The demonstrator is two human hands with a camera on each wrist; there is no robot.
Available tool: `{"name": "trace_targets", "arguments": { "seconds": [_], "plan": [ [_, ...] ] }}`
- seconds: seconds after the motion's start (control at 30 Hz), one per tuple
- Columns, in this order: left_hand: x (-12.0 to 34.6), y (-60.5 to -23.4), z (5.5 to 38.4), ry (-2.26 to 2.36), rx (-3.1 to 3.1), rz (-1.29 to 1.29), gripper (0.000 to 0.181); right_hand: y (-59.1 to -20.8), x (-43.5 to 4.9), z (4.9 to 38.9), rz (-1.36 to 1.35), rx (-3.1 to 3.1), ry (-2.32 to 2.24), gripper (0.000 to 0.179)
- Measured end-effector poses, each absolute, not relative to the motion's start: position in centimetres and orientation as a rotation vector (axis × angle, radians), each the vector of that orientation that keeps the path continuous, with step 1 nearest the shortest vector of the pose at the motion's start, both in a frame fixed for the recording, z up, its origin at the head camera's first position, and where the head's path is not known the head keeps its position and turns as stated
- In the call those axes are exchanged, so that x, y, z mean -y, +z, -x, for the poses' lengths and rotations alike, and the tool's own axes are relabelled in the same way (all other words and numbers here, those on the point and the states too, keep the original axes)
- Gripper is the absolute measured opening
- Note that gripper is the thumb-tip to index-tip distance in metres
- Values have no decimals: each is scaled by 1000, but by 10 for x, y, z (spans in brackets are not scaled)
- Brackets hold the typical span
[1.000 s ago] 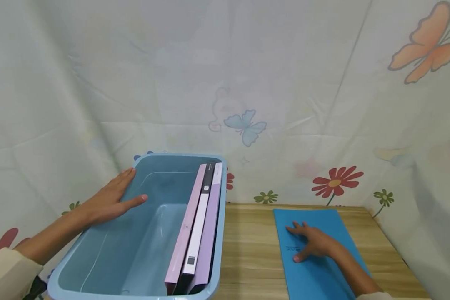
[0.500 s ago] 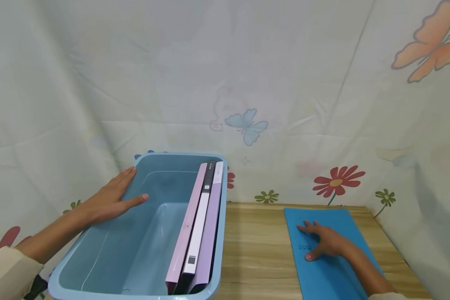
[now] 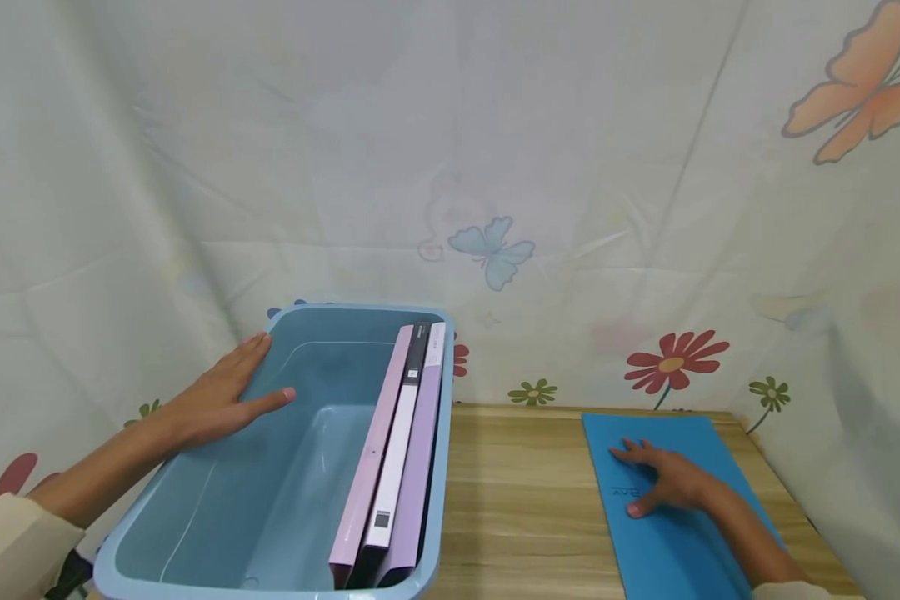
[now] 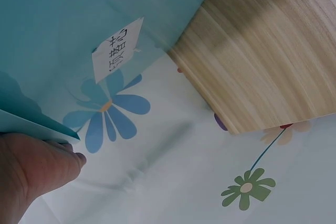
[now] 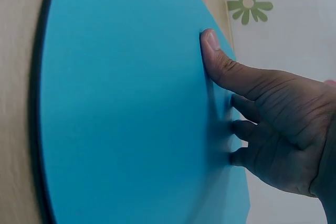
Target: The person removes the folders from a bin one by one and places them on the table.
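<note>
Bright-blue, flat rectangular item (image 3: 667,550) lies on the wood-grain table (image 3: 517,500), lower right; the right grip (image 3: 671,479) touches it, thumb and fingers apart. Lower left, the left grip (image 3: 221,404), thumb spread from fingers, rests on the light-blue plastic tub (image 3: 210,517).

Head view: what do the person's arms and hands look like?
The left hand and right hand are ungloved. The left sleeve is cream and plain; the right sleeve, barely in frame, is pale too. A dark item below the left sleeve is unclear.

Bin (image 3: 195,500), blue box (image 3: 667,550) on wooden table (image 3: 513,492)
</note>
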State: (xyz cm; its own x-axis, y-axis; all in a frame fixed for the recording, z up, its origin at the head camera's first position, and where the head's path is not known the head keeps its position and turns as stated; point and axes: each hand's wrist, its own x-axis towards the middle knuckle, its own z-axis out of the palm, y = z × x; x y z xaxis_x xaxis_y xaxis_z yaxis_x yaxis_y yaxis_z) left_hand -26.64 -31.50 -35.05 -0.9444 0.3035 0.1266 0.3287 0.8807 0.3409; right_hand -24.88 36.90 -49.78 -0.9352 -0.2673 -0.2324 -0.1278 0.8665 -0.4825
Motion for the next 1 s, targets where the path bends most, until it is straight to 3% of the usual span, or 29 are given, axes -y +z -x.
{"name": "trace_targets", "arguments": {
  "seconds": [1.0],
  "plan": [
    [313, -350, 268, -554, 2990, 483, 117, -497, -405, 256, 344, -2738, -682, 103]
  ]
}}
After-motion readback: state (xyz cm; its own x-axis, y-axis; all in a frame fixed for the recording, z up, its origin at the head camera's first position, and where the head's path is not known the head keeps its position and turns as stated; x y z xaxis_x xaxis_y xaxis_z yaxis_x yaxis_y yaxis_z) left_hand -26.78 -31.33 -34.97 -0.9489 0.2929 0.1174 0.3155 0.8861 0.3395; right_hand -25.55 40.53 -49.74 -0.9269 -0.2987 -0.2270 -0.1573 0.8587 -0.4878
